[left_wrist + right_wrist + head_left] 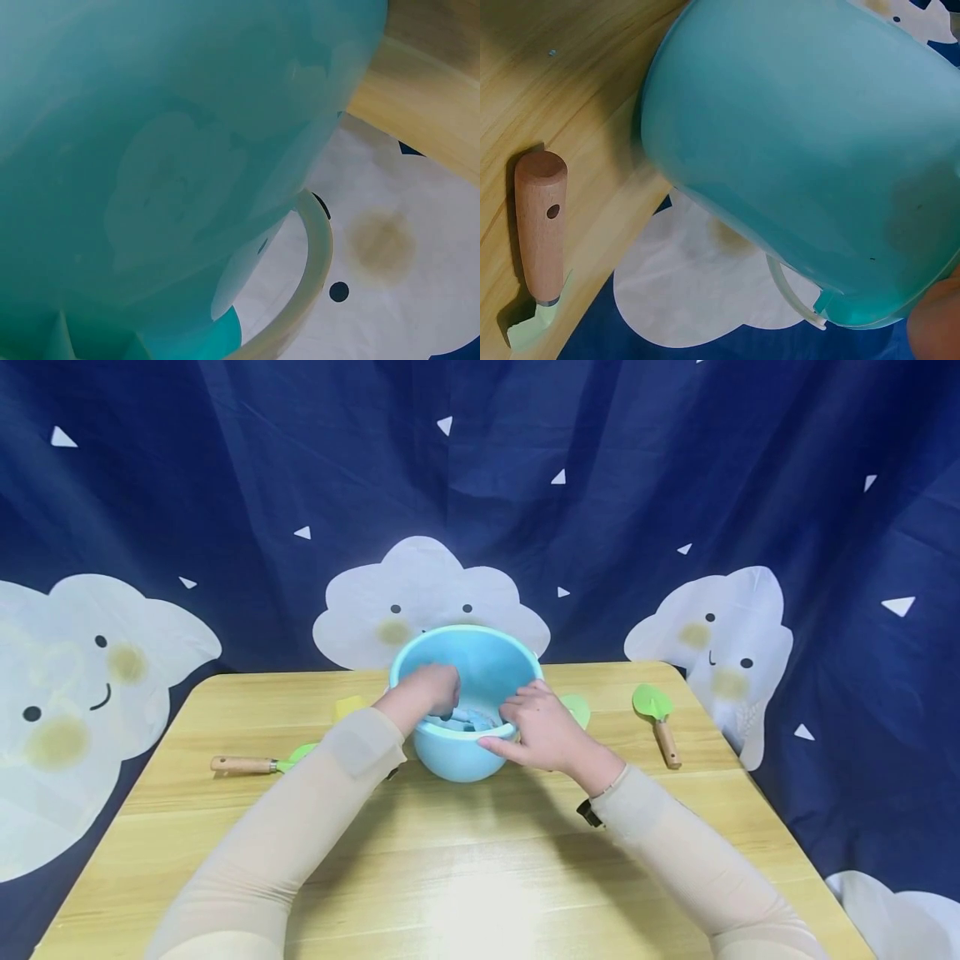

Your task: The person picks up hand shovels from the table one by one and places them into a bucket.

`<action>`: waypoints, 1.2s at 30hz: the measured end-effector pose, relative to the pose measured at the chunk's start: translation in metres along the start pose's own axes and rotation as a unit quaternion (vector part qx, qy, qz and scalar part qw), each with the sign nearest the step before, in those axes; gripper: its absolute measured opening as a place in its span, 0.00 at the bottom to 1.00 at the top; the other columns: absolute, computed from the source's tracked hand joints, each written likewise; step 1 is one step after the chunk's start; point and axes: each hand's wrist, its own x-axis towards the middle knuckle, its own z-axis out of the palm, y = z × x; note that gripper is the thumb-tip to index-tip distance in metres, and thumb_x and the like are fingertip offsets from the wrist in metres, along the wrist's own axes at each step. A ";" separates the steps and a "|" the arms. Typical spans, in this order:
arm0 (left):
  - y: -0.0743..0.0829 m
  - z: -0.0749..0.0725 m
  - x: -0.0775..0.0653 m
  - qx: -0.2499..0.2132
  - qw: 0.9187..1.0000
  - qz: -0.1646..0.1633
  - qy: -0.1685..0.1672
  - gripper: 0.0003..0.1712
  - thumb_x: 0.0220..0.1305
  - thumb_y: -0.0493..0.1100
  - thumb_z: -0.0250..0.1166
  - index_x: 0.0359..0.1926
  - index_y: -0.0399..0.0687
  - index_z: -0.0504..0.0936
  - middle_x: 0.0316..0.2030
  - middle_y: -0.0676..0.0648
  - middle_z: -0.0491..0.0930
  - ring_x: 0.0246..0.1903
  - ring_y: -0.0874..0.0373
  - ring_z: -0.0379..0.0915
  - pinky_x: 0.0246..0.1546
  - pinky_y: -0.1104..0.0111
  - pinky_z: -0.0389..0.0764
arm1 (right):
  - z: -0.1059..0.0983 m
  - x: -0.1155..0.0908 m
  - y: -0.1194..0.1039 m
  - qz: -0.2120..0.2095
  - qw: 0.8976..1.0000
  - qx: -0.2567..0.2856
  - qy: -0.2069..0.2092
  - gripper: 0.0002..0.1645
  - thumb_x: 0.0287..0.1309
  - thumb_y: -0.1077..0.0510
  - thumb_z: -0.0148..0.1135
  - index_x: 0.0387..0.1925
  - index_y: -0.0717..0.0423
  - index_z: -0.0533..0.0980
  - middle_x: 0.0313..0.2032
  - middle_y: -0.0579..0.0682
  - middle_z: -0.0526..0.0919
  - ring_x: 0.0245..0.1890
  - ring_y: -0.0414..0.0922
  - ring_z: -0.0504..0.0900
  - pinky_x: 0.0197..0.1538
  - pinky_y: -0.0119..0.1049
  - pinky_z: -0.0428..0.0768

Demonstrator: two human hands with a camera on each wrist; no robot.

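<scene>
A light blue bucket [459,760] stands on the table, its mouth tilted toward me. My right hand [543,727] grips its near right rim, fingers over the edge and thumb along the outside. In the right wrist view, part of that hand [936,322] shows by the rim. My left hand [431,689] reaches over the left rim, fingers pointing down inside. Just below the fingertips lies a pale blue piece [468,720] on the bucket's bottom; I cannot tell whether the fingers hold it. A pale handle [319,240] hangs on the bucket in the left wrist view.
On the wooden table [480,835], a green trowel with a wooden handle [663,739] lies at the right. Another wooden-handled green tool [247,765] lies at the left, partly behind my forearm. A yellow piece [348,706] and a pale green piece [577,710] flank the bucket.
</scene>
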 end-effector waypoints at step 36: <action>-0.001 0.001 0.002 -0.017 1.000 0.010 -0.006 0.07 0.62 0.36 0.67 0.42 0.44 0.84 0.42 0.47 0.82 0.43 0.51 0.76 0.51 0.58 0.77 | 0.002 0.000 0.001 0.002 1.000 -0.006 -0.007 0.40 0.66 0.21 0.32 0.14 0.46 0.58 0.15 0.40 0.58 0.20 0.41 0.57 0.42 0.41 0.64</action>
